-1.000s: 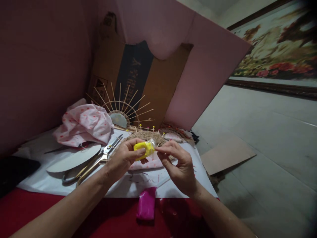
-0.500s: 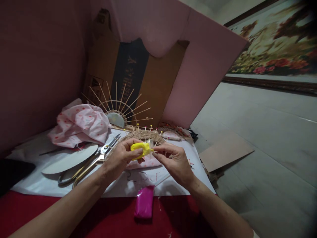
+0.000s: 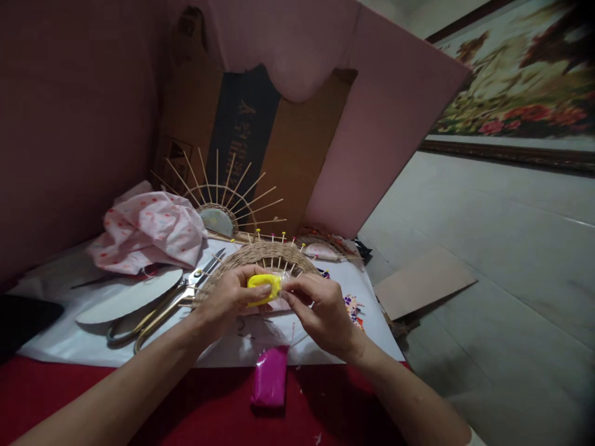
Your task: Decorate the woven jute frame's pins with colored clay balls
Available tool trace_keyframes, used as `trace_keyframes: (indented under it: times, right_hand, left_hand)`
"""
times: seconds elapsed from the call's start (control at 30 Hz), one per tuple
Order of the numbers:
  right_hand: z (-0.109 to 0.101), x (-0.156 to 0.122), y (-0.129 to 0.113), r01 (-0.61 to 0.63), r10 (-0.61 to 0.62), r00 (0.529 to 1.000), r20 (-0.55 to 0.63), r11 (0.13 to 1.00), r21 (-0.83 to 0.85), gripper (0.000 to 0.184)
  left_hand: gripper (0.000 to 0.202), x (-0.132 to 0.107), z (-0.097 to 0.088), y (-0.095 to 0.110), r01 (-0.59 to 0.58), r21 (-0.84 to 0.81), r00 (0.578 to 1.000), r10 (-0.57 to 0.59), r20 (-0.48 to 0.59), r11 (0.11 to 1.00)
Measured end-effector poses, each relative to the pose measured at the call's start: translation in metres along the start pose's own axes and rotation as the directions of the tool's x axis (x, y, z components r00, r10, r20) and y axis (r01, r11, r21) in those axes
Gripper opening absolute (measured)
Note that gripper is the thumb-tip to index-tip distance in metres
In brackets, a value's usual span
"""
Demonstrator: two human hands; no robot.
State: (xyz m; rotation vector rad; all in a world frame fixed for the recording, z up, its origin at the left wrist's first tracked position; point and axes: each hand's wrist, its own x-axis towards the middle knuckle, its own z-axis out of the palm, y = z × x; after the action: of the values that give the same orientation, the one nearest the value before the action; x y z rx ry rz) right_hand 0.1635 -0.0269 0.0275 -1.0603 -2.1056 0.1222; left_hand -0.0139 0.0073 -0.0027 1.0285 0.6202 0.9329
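My left hand (image 3: 231, 296) is closed round a small yellow block of clay (image 3: 263, 287) held above the table. My right hand (image 3: 320, 313) pinches at the block's right end, where a bit of clear wrapper shows. Just behind both hands lies a half-round woven wicker piece (image 3: 260, 255) with coloured pins stuck along its rim. A magenta block of clay (image 3: 269, 383) in wrapper lies on the red cloth below my hands.
Large scissors (image 3: 162, 306) lie left of my hands beside a pale half-round card (image 3: 132, 297). A crumpled pink dotted cloth (image 3: 151, 230) sits at the back left, next to a sunburst of sticks (image 3: 223, 198). Pink boards and cardboard (image 3: 283, 155) wall the back. Grey floor lies to the right.
Both hands have come down and slightly closer to me with the yellow block. The clear wrapper at its end now shows less.
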Motion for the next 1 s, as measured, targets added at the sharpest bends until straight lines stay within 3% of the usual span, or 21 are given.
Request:
trace_keyframes:
  times: [0.1, 0.23, 0.3, 0.37, 0.53, 0.67, 0.83, 0.93, 1.0]
  right_hand:
    - [0.001, 0.000, 0.003, -0.097, 0.097, 0.995, -0.009, 0.995, 0.036, 0.010]
    - [0.006, 0.000, 0.009, -0.294, 0.330, 0.942, -0.052, 0.893, 0.339, 0.016]
    - [0.007, 0.001, 0.011, -0.312, 0.359, 0.932, -0.043, 0.858, 0.407, 0.016]
    - [0.008, 0.000, 0.013, -0.262, 0.303, 0.951, -0.053, 0.889, 0.375, 0.014]
    - [0.009, -0.004, 0.018, -0.004, 0.022, 0.995, -0.100, 0.984, 0.177, 0.015]
    - [0.008, -0.008, 0.018, 0.032, -0.026, 0.998, -0.048, 0.991, 0.128, 0.017]
    - [0.008, -0.006, 0.013, -0.117, 0.115, 0.993, 0.032, 0.991, 0.058, 0.011]
    - [0.007, -0.002, 0.013, -0.252, 0.243, 0.968, 0.068, 0.931, 0.264, 0.014]
    - [0.007, 0.001, 0.014, -0.329, 0.355, 0.934, 0.036, 0.817, 0.474, 0.016]
  left_hand:
    - [0.016, 0.002, 0.001, 0.000, 0.012, -0.061, 1.000, -0.014, -0.023, 0.998]
    - [0.019, 0.002, 0.002, 0.003, 0.028, -0.135, 0.997, -0.038, -0.071, 0.990]
    - [0.021, 0.002, 0.003, 0.004, 0.047, -0.143, 0.993, -0.062, -0.100, 0.989]
    - [0.022, 0.002, 0.002, 0.004, 0.058, -0.143, 0.989, -0.076, -0.124, 0.988]
    - [0.023, 0.001, 0.003, 0.002, 0.035, -0.145, 0.989, -0.055, -0.135, 0.989]
    - [0.022, 0.000, 0.005, 0.000, 0.038, -0.119, 0.982, -0.059, -0.180, 0.992]
    - [0.021, -0.001, 0.007, -0.001, 0.028, -0.113, 0.980, -0.049, -0.192, 0.993]
    - [0.021, -0.001, 0.009, 0.002, 0.029, -0.144, 0.979, -0.057, -0.197, 0.989]
    - [0.022, -0.001, 0.009, 0.004, 0.041, -0.153, 0.969, -0.077, -0.233, 0.987]
